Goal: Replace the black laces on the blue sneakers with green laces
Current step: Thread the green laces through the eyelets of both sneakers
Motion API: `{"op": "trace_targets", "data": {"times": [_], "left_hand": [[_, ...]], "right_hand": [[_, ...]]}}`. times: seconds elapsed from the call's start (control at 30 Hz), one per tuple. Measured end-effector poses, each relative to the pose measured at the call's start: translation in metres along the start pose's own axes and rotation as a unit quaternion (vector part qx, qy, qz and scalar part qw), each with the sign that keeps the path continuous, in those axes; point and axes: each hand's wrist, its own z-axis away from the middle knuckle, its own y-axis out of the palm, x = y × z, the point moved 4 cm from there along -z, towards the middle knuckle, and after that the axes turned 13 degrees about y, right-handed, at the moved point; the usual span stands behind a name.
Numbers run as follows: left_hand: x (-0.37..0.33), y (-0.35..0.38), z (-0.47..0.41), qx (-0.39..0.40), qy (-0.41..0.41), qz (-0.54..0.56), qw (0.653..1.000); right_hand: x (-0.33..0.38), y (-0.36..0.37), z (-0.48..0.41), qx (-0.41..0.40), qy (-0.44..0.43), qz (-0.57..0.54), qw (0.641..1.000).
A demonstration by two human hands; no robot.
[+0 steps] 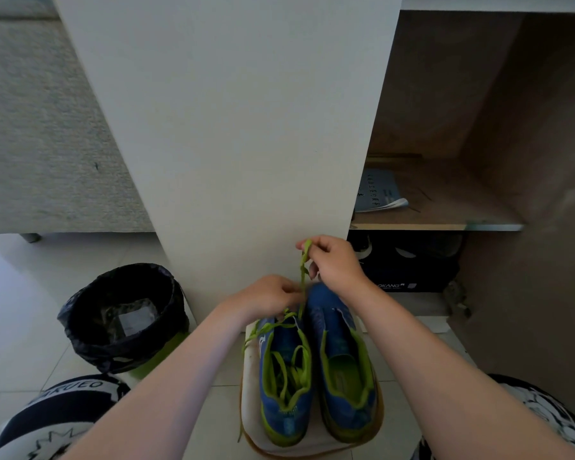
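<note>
Head view | right hand (pixel 336 265) pinches green lace (pixel 303 270), its long axis rising from the toe-end eyelets of the left sneaker (pixel 286 383) | left hand (pixel 273 297), nearer the eyelets, curled at lace base, grip unclear | right sneaker (pixel 344 366) alongside, touching.

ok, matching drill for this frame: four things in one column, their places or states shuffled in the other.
Things
1. green lace
2. bin
3. booklet
4. black shoebox

Places or states
A. lying on the shelf
B. on the floor, left of the sneakers
C. under the shelf
D. pinched in the right hand, pulled upward

Pairs: 1-D, 2-B, 3-A, 4-C
</note>
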Motion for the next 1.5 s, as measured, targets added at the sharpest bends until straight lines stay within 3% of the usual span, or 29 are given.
{"op": "trace_targets", "data": {"times": [0.13, 0.27, 0.43, 0.53, 0.6, 0.67, 0.77, 0.9, 1.0, 1.07, 1.17, 1.3, 1.43, 1.5], "left_hand": [[-0.001, -0.008, -0.008, -0.089, 0.012, -0.023, 0.996], [-0.013, -0.028, -0.005, -0.236, 0.027, 0.129, 0.963], [-0.021, -0.032, 0.005, -0.285, 0.04, 0.229, 0.93], [-0.019, -0.032, 0.007, -0.281, 0.04, 0.218, 0.934], [-0.009, -0.034, 0.008, -0.257, 0.029, 0.125, 0.958], [0.009, -0.032, 0.011, -0.19, -0.014, -0.004, 0.982], [0.03, -0.015, 0.022, -0.039, -0.074, -0.138, 0.987], [0.045, 0.009, 0.027, 0.045, -0.092, -0.119, 0.988], [0.047, 0.01, 0.027, 0.044, -0.093, -0.125, 0.987], [0.046, 0.009, 0.028, 0.041, -0.094, -0.148, 0.984], [0.052, 0.007, 0.029, 0.035, -0.103, -0.149, 0.983], [0.05, 0.007, 0.028, 0.022, -0.102, -0.104, 0.989], [0.019, -0.016, 0.023, -0.16, 0.009, -0.128, 0.979], [-0.005, -0.031, 0.026, -0.205, 0.101, -0.108, 0.968]], "right_hand": [[-0.009, 0.002, -0.002, 0.016, 0.039, 0.026, 0.999], [-0.025, 0.007, 0.001, 0.078, 0.136, 0.109, 0.982], [-0.033, 0.017, 0.013, 0.156, 0.156, 0.227, 0.949], [-0.035, 0.019, 0.012, 0.162, 0.142, 0.257, 0.942], [-0.037, 0.016, 0.01, 0.126, 0.134, 0.272, 0.945], [-0.035, 0.013, 0.007, 0.078, 0.111, 0.238, 0.962], [-0.021, 0.004, 0.004, -0.007, 0.059, 0.182, 0.981], [-0.015, 0.003, 0.009, -0.007, 0.051, 0.123, 0.991], [-0.019, 0.013, 0.021, 0.072, 0.102, 0.046, 0.991], [-0.017, 0.011, 0.019, 0.058, 0.083, 0.059, 0.993], [-0.015, -0.004, 0.012, -0.027, 0.056, 0.062, 0.996], [-0.013, 0.003, 0.017, 0.036, 0.076, 0.1, 0.991], [-0.001, 0.018, 0.026, 0.097, 0.036, 0.177, 0.979], [0.006, 0.024, 0.033, 0.131, 0.017, 0.199, 0.971]]}}
